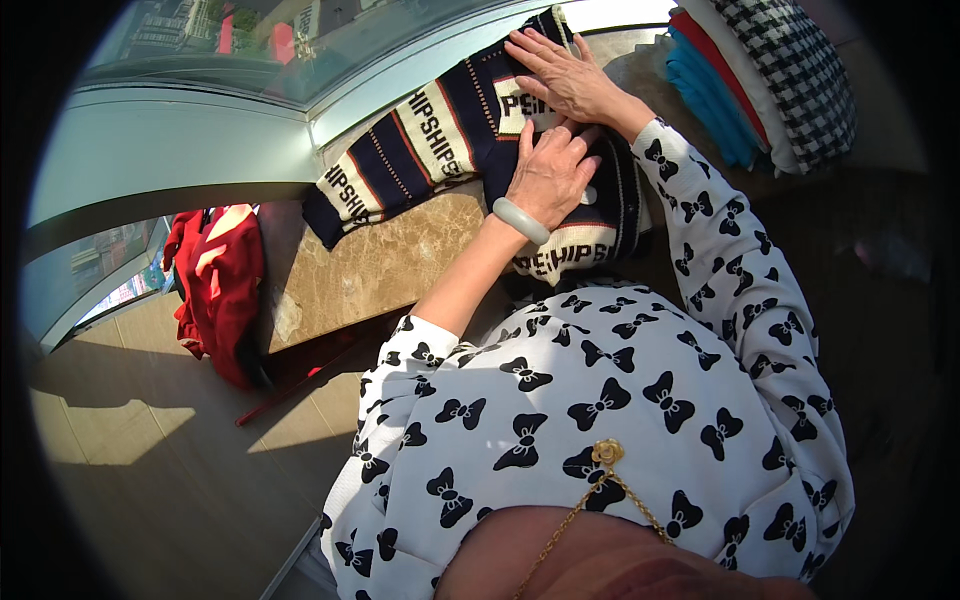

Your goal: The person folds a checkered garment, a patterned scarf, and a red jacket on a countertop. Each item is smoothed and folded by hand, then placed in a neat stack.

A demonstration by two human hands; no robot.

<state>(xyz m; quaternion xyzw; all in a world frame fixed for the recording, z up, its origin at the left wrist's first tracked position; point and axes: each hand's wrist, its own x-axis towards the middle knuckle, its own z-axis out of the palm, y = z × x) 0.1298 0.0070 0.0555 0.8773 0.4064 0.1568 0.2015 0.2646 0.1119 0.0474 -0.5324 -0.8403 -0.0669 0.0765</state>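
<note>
A navy and cream knitted sweater (440,139) with lettered bands and thin red stripes lies on a brown marble-patterned ledge (375,262). One sleeve stretches out to the left, and its dark cuff reaches past the ledge's middle. My right hand (566,81) lies flat on the far part of the sweater, fingers spread. Nearer to me, my left hand (551,172) presses on the sweater's body with its fingers apart and slightly bent; a pale bangle (520,220) circles that wrist. Part of the body is hidden beneath both hands.
A stack of folded cloth stands at the right, with a blue piece (709,101) and a black-and-white houndstooth piece (795,75). Red fabric (221,285) hangs at the ledge's left end. A window frame (180,142) borders the far side. Tiled floor (165,465) lies below left.
</note>
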